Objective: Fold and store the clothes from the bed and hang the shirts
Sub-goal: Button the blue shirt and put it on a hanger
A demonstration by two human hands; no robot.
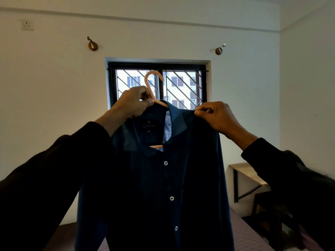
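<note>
A dark blue button-up shirt (pixel 163 187) hangs on a pink plastic hanger (pixel 147 82), held up in front of the window. My left hand (pixel 135 104) grips the hanger's neck just under the hook, at the left side of the collar. My right hand (pixel 217 116) pinches the shirt's right shoulder seam by the collar. The hanger's lower bar shows through the open collar. White buttons run down the shirt front, which is closed below the collar.
A barred window (pixel 183 87) lies straight ahead in a white wall, with two wall hooks (pixel 92 45) (pixel 219 50) above it. A wooden wall desk (pixel 248 173) and a dark chair (pixel 268 205) stand at the right. The bed (pixel 252 238) with a purple sheet lies below.
</note>
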